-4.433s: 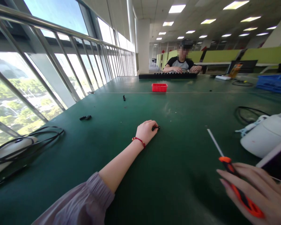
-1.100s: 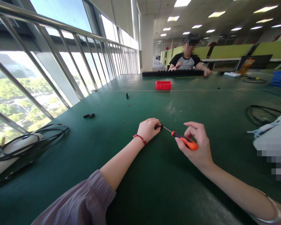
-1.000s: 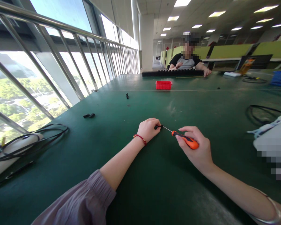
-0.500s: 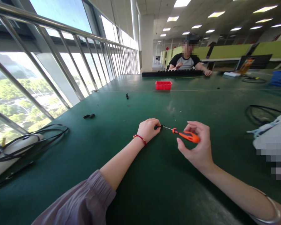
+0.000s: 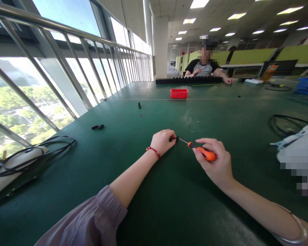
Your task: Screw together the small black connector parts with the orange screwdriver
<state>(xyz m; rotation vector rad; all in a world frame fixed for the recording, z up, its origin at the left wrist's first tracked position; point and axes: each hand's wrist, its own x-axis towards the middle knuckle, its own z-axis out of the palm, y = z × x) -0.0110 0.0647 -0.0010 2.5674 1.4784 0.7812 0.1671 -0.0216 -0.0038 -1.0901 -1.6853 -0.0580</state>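
Observation:
My left hand [image 5: 162, 141] rests on the green table [image 5: 149, 191], fingers curled and pinching a small black part [image 5: 171, 138] against the surface. My right hand [image 5: 215, 162] is closed round the orange handle of a small screwdriver [image 5: 201, 151]. The thin metal shaft of the screwdriver points left, and its tip touches the black part. A red string bracelet circles my left wrist, a thin bangle my right forearm.
Small black parts [image 5: 98, 126] and another [image 5: 139, 105] lie on the table to the left. A red bin [image 5: 179, 93] stands farther back, a long black strip [image 5: 188, 80] beyond it before a seated person [image 5: 204, 66]. Black cables [image 5: 30, 155] lie left, a cable loop [image 5: 284, 124] and white object [image 5: 297, 147] right.
Over the last second my right fingers opened and closed again round the screwdriver handle, turning it, with the tip kept on the black part. My left hand has stayed still.

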